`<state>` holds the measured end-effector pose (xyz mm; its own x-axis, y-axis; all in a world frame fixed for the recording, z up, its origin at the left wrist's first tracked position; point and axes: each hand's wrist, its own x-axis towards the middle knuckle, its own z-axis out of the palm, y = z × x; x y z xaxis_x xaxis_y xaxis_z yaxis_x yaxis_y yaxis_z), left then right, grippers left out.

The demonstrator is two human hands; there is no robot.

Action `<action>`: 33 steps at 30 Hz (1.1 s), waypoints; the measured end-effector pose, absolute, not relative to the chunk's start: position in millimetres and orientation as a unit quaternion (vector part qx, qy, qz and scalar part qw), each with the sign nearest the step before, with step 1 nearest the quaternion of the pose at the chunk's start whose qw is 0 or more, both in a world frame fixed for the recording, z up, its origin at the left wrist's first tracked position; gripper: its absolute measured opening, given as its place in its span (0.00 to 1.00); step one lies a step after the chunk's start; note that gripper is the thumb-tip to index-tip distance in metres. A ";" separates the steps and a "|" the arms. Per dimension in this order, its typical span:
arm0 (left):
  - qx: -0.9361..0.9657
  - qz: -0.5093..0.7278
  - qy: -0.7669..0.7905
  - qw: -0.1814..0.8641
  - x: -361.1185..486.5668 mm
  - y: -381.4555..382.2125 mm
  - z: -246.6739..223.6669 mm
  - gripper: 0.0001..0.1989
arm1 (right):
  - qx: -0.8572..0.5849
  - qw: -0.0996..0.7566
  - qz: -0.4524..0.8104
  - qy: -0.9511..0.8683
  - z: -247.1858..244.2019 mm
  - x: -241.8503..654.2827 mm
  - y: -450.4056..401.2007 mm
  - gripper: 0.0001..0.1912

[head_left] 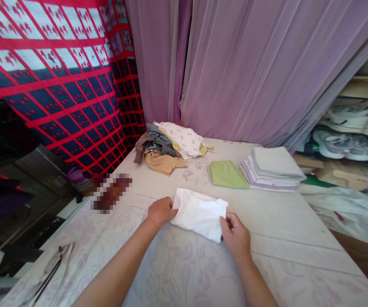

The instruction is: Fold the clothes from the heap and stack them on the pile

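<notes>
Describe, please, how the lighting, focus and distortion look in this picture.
Head view: soft light without harsh glare; the white cloth is bright, its folds faint; the shoes look blurry; the hanging seems stretched towards the corner; pixel blocks mask a patch left of the left hand.

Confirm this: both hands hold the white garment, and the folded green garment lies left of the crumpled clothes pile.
No: the head view shows the folded green garment lying right of the crumpled clothes pile. The left hand and right hand do hold the white garment.
</notes>
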<state>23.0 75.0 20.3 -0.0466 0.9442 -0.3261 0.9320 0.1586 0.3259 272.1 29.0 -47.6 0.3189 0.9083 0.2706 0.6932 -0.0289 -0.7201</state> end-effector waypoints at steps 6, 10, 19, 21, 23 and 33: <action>0.660 0.014 0.713 0.236 24.9 74.6 20.9 0.07 | -0.697 0.408 0.159 -0.567 -46.2 270.3 28.7 0.22; 0.663 0.016 0.708 0.243 23.8 75.8 20.8 0.10 | -0.699 0.404 0.184 -0.561 -44.7 269.7 30.4 0.24; 0.666 0.019 0.699 0.258 14.2 77.3 17.5 0.12 | -0.708 0.377 0.192 -0.566 -39.6 267.8 33.7 0.23; 0.663 0.024 0.698 0.268 12.1 76.4 16.8 0.12 | -0.716 0.368 0.186 -0.564 -38.7 267.3 34.7 0.22; 0.649 0.053 0.709 0.270 10.1 75.8 18.1 0.10 | -0.722 0.360 0.185 -0.562 -37.8 267.0 35.4 0.23; 0.668 0.060 0.715 0.196 46.9 88.7 39.7 0.21 | -0.739 0.301 0.174 -0.577 -27.5 264.6 41.3 0.26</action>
<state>46.9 88.7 39.7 -0.0309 0.9791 -0.2011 0.9321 0.1009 0.3478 264.6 41.3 -27.5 0.2734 0.9576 0.0908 0.7480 -0.1523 -0.6459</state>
